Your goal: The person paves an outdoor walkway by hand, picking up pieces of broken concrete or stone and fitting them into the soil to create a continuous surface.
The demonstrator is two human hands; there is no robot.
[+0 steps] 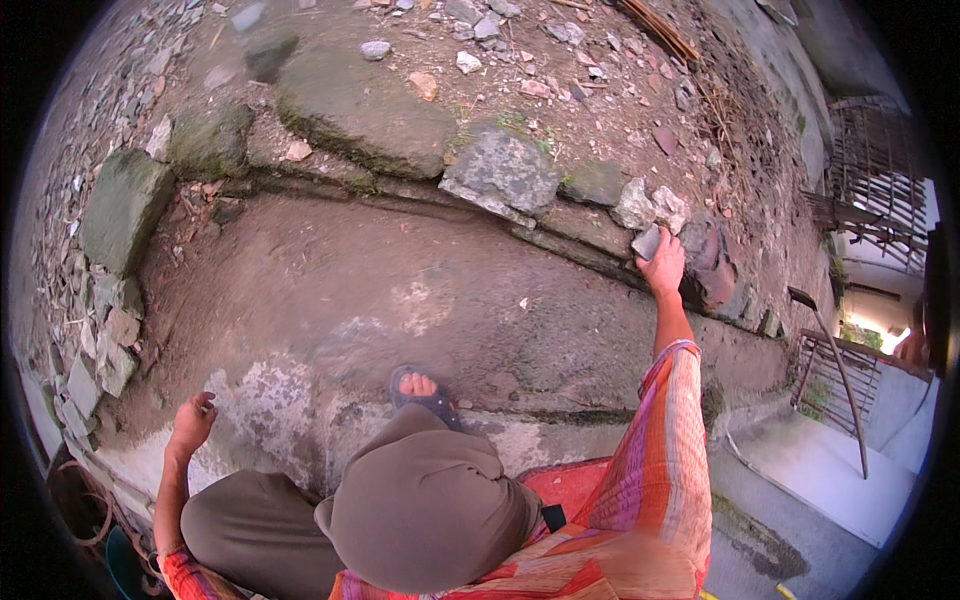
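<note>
My right hand [663, 262] reaches out to the edging of stones and grips a small grey stone [646, 242] at its fingertips. Just beyond the fingers lie two rough whitish stones [649, 205]. A reddish-purple rock [709, 262] is right beside the hand. Farther left along the edging sit a speckled grey stone slab [504, 171] and a large mossy slab [364, 112]. My left hand [196, 421] hangs at the left near my knee, its fingers slightly curled, holding nothing that I can see.
Bare packed ground [360, 262] runs between me and the edging. Rubble [540, 52] is scattered beyond it. An upright mossy block [126, 210] and loose stones line the left side. A long-handled tool [844, 382] leans at the right, near a metal grille [838, 379].
</note>
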